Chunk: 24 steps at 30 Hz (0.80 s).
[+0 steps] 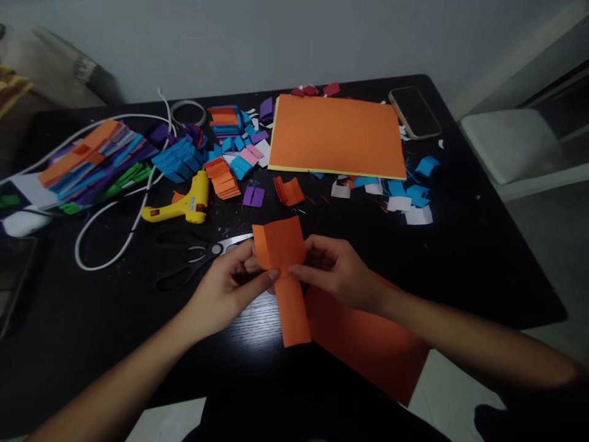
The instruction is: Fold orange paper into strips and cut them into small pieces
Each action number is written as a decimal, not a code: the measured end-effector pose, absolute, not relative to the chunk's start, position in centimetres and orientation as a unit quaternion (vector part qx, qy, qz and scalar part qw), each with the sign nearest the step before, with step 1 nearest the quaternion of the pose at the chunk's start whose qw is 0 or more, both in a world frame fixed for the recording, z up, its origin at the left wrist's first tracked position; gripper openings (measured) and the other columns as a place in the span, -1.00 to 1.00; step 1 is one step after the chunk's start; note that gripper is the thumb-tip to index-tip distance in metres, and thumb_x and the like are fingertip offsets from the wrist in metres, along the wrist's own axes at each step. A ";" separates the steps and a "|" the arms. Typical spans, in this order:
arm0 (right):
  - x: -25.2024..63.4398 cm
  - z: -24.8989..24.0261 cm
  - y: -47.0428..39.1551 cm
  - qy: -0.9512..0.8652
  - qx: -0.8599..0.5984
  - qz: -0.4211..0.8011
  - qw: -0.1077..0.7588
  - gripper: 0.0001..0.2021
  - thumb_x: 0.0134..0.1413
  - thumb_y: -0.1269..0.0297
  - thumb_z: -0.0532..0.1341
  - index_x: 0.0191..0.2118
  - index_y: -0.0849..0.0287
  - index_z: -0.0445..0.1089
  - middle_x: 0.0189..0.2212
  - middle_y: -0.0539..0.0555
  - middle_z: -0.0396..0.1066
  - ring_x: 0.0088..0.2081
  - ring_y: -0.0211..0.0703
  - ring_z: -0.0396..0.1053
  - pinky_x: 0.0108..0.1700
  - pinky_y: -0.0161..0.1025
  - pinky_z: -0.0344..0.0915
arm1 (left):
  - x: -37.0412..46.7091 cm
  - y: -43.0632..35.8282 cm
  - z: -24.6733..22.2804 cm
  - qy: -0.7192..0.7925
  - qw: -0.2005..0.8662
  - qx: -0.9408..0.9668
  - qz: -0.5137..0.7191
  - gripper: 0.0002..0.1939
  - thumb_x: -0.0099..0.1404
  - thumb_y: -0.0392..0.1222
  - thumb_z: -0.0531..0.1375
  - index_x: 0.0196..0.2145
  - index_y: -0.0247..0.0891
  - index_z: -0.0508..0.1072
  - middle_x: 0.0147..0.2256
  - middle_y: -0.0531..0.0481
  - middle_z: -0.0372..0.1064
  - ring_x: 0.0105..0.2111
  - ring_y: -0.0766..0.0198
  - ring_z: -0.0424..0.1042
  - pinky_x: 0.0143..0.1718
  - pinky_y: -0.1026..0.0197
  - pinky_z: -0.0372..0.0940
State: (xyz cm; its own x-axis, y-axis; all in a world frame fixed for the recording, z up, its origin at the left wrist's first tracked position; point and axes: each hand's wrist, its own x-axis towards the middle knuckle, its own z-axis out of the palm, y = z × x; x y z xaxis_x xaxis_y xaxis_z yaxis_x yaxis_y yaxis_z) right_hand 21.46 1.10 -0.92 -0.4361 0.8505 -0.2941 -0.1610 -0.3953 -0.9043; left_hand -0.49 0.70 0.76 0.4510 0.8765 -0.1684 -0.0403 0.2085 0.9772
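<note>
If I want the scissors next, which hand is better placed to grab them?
Left, I'd say. Your left hand is close beside the scissors; your right hand is farther off, across the orange strip. Both hands hold that strip, so the left would probably need to let go first.

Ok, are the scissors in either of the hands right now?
No, the scissors lie on the black table, while both hands hold the folded orange paper.
</note>
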 end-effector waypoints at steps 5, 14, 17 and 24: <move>21.4 -1.1 1.1 -0.428 -0.399 0.736 0.340 -0.68 -0.04 0.21 0.58 -0.24 0.16 0.50 -0.28 0.03 0.62 -0.25 -0.16 0.60 -0.17 -0.21 0.54 | -0.3 0.7 0.8 0.392 0.672 0.522 0.350 -0.86 0.40 -0.29 0.32 -0.09 -0.26 0.53 -0.36 0.05 0.60 -0.41 0.35 0.57 -0.33 0.34 0.52; 21.4 -1.4 1.0 -0.427 -0.406 0.737 0.331 -0.65 -0.02 0.18 0.56 -0.18 0.16 0.50 -0.28 0.04 0.62 -0.24 -0.13 0.62 -0.12 -0.15 0.56 | -0.2 0.4 0.5 0.409 0.660 0.527 0.346 -0.83 0.37 -0.25 0.35 -0.11 -0.26 0.50 -0.34 0.01 0.59 -0.41 0.32 0.56 -0.34 0.30 0.51; 21.3 -1.2 0.9 -0.445 -0.406 0.728 0.326 -0.64 -0.02 0.22 0.55 -0.13 0.16 0.50 -0.20 0.07 0.62 -0.17 -0.09 0.62 -0.07 -0.13 0.56 | -0.2 0.2 0.1 0.420 0.661 0.523 0.335 -0.84 0.38 -0.23 0.34 -0.11 -0.25 0.49 -0.34 0.01 0.56 -0.38 0.30 0.55 -0.34 0.29 0.50; 21.4 -1.3 1.2 -0.434 -0.418 0.730 0.324 -0.65 -0.05 0.27 0.54 -0.16 0.16 0.47 -0.25 0.04 0.61 -0.24 -0.15 0.61 -0.17 -0.22 0.55 | -0.4 0.4 0.1 0.433 0.657 0.522 0.330 -0.85 0.37 -0.22 0.34 -0.16 -0.25 0.46 -0.37 0.04 0.54 -0.42 0.33 0.53 -0.35 0.31 0.48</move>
